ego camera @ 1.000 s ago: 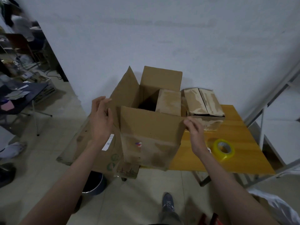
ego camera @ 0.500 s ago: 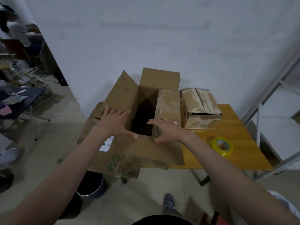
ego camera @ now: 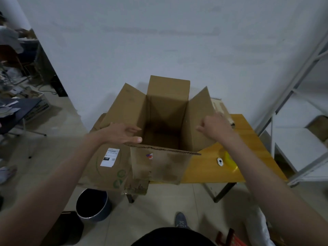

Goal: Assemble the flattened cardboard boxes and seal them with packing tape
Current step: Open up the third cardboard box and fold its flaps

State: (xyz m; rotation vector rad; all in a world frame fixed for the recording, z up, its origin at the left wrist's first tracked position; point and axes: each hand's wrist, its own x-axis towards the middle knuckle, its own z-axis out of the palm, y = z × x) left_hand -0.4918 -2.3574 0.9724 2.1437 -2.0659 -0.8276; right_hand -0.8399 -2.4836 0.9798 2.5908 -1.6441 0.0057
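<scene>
Flaps stood open on the cardboard box (ego camera: 165, 125), which sat upright on the wooden surface (ego camera: 209, 167) over a flattened box (ego camera: 110, 164). Our left hand (ego camera: 122, 133) rested on the left flap, fingers straight; our right hand (ego camera: 215, 126) held the right flap in a curled grip. We judged flap-folding in hand; next, closing and taping with the yellow tape roll (ego camera: 229, 161).

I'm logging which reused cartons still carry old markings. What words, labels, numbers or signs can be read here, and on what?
"150": white on a black patch of the white shipping label on the flattened cardboard.
Barcode and remaining label lines: too small to read.
Green round marks on that cardboard: blurred.
Red-and-blue sticker on the open box: illegible.
</scene>
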